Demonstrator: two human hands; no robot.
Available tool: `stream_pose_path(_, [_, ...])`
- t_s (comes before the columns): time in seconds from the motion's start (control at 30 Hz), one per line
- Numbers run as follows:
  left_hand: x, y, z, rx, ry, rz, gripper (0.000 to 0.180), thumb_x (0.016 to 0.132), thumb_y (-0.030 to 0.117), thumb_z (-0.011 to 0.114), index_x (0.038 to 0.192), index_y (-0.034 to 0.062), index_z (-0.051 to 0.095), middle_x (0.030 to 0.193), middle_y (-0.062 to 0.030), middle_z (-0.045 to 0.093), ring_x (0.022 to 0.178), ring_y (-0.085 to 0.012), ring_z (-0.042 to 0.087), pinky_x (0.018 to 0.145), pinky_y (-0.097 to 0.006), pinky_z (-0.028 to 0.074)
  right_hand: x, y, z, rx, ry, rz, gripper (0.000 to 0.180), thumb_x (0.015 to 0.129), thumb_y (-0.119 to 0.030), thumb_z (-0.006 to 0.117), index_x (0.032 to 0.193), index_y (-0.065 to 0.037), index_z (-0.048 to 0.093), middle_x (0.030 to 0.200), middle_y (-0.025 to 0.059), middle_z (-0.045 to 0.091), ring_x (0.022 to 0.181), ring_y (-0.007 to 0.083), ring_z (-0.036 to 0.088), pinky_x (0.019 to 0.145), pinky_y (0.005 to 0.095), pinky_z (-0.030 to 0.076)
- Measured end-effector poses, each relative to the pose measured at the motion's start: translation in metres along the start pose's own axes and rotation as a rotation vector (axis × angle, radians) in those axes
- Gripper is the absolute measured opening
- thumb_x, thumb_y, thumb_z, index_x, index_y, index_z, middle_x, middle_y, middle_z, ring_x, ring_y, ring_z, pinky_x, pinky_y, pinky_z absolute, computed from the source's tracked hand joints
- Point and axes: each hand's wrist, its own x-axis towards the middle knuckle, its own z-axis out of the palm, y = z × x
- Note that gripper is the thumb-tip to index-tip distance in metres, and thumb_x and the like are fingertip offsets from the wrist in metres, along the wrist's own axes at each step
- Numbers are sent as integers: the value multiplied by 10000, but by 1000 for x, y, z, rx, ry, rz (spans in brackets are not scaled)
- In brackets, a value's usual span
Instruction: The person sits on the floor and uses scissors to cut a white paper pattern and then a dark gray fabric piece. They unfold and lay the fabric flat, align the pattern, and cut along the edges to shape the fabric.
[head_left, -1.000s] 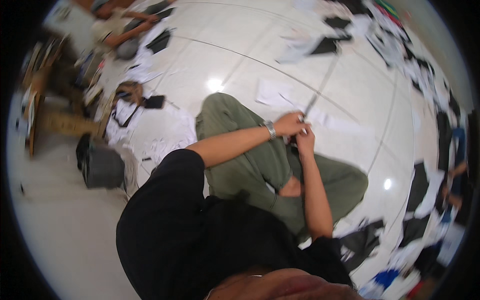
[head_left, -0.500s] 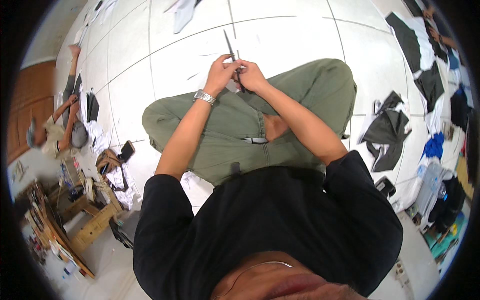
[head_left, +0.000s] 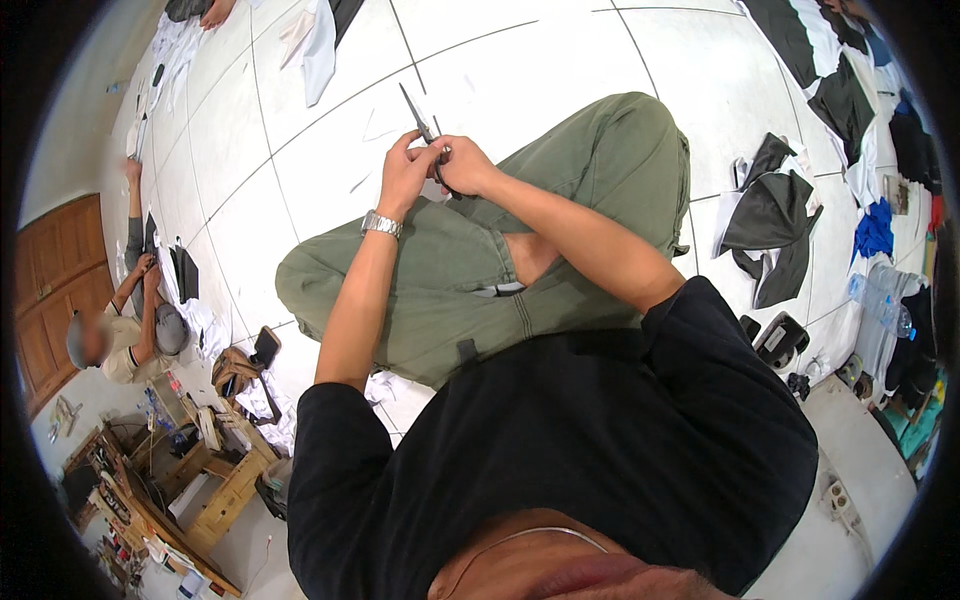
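Note:
Above my crossed legs in green trousers, both hands meet around a pair of dark scissors point(head_left: 416, 108). The blades point up and away to the left, close together. My right hand point(head_left: 466, 166) is closed round the handles, whose loops show partly below the fingers. My left hand point(head_left: 403, 172), with a silver watch on its wrist, has thumb and fingers closed on the scissors near the pivot. Whether a small piece lies between its fingers is hidden. Thin strips point(head_left: 360, 184) lie on the white tiles just left of the hands.
Black and white cloth pieces point(head_left: 770, 225) lie on the right. More cloth point(head_left: 318, 55) lies ahead. At left a person point(head_left: 140, 320) sits near a brown bag point(head_left: 235, 372) and a wooden stand point(head_left: 215, 500). Bottles point(head_left: 882, 310) stand at the far right.
The scene has shifted and turned slightly in view. Both hands still grip the scissors, which now tilt more to the left and sit lower left in the picture.

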Motion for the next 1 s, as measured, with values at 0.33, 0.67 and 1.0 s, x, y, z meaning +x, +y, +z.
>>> stream_pose_path(0.33, [2, -3, 6, -133, -25, -21, 549, 943, 186, 694, 1333, -141, 486, 737, -73, 677, 601, -94, 583, 534, -248, 454, -9, -2, 0, 22, 7, 9, 217, 942, -49, 616, 1133, 50, 585, 788, 107, 684, 552, 148, 603, 506, 306, 495])
stream_pose_path(0.67, [2, -3, 0, -67, -24, 62, 631, 910, 189, 748, 1377, -131, 471, 888, -126, 743, 740, -120, 666, 664, -272, 531, -9, -11, -1, 218, -27, 34, 217, 976, 27, 474, 1147, 12, 606, 751, 80, 610, 574, 167, 619, 488, 325, 505])
stream_pose_path(1.0, [2, 16, -11, 66, 28, -30, 633, 953, 540, 621, 1330, 32, 648, 988, -117, 751, 908, -150, 672, 762, -302, 527, -14, -31, -8, 259, 21, 121, 336, 910, -327, 747, 1034, -51, 600, 742, 31, 607, 605, 148, 627, 554, 300, 540])
